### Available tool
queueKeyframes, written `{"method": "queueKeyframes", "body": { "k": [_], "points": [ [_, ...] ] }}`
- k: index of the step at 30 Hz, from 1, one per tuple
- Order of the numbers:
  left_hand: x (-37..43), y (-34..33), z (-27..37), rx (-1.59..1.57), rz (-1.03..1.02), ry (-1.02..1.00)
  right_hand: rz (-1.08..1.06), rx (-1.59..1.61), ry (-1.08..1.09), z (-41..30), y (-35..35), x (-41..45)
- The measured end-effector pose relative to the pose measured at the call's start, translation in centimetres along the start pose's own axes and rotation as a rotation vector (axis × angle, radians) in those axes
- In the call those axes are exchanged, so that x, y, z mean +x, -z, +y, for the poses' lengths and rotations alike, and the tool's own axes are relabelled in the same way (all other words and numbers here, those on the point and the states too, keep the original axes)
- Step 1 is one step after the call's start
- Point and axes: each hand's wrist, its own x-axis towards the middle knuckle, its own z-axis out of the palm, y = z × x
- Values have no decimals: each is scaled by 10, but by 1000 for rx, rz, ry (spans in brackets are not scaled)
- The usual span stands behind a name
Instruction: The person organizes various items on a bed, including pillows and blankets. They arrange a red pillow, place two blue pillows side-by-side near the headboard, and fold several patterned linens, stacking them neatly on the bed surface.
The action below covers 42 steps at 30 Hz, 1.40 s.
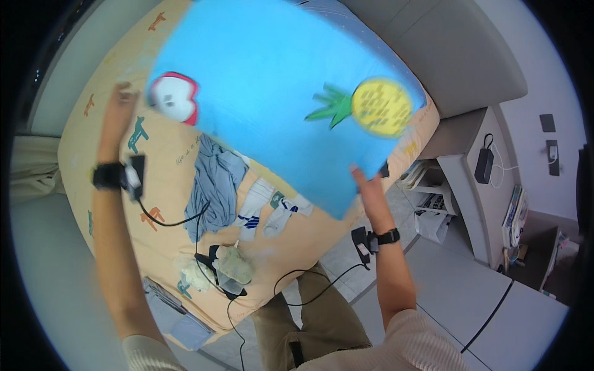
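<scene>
A blue cloth (pixel 269 79) printed with an apple half and a pineapple spreads in the air over the bed, blurred in places. Its near right edge is pinched by my right hand (pixel 371 190), the thumb lying on top. My left hand (pixel 121 104) is beside the cloth's left edge, with a small gap to it. The fingers there look curled, but blur hides whether they hold anything. Below the cloth, a crumpled grey-blue garment (pixel 216 185) lies on the peach printed bed sheet (pixel 162 185). White socks (pixel 257 204) with blue stripes are to its right.
Several small bundled cloths (pixel 234 264) lie near the bed's front edge. Folded grey-blue fabric (pixel 181 320) rests at the lower left corner. Black cables run from both wrist devices past my legs. A desk (pixel 457 134) with shelves and a black power adapter (pixel 484 164) stands right.
</scene>
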Motion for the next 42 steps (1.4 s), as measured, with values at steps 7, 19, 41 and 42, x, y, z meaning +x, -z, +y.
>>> {"method": "queueKeyframes", "body": {
  "k": [7, 19, 41, 42],
  "points": [
    [-301, -107, 27, -673, -452, 480, -6, -311, -132, 145, 132, -37],
    [-254, -207, 117, -1082, -298, 764, -3, -521, 339, -17, 126, 84],
    [-79, -284, 94, -1107, 197, 927, -379, -280, 185, -103, 11, 306],
    [-107, -295, 58, -908, 214, 1024, -408, -260, 185, -92, -8, 310]
  ]
}}
